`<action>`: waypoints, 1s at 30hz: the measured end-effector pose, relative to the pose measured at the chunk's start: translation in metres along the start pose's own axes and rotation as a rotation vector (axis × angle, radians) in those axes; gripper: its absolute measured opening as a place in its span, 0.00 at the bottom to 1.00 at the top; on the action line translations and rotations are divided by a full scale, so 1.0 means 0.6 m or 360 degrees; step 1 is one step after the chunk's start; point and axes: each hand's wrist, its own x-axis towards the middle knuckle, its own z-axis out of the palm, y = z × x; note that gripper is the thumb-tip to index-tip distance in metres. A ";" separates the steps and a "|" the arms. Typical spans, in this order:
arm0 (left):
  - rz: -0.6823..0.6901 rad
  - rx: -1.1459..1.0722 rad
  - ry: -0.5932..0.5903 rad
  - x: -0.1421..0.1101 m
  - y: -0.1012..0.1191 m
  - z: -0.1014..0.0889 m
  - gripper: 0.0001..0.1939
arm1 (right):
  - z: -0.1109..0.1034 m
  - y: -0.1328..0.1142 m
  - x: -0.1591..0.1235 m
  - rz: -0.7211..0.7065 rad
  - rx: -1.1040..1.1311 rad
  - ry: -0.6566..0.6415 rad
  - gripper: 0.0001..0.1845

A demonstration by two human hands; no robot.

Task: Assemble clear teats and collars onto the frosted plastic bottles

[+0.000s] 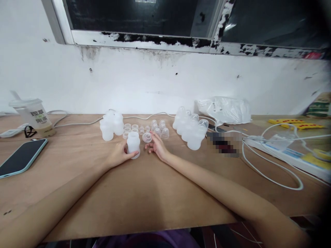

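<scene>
Roughly L to R: phone [23,156], drink cup [33,117], bunch of white bottles [107,130]. L hand [121,154] curled snug round single bottle [133,142], upright nr. front; can't tell if base touches table [134,199]. Bottle prob. light, fairly stiff, smooth, maybe slippery; best hold approx. mid-body, at waist. R hand [158,147] loosely open, fingertips by clear teat [147,137], contact unclear. Teat likely soft, bendy; take by rim. Far R: dome-topped bottles [190,132].
</scene>
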 end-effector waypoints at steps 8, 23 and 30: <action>0.0083 0.0067 0.0067 0.003 -0.002 -0.002 0.22 | 0.000 -0.011 -0.007 -0.0107 0.0123 -0.0076 0.22; 0.0137 0.0301 0.0112 0.007 -0.020 -0.004 0.25 | -0.004 -0.008 -0.005 -0.0246 0.0284 -0.0117 0.28; 0.0153 0.0569 -0.0084 -0.003 -0.008 -0.019 0.30 | -0.025 -0.024 -0.022 -0.0608 -0.0556 -0.0619 0.26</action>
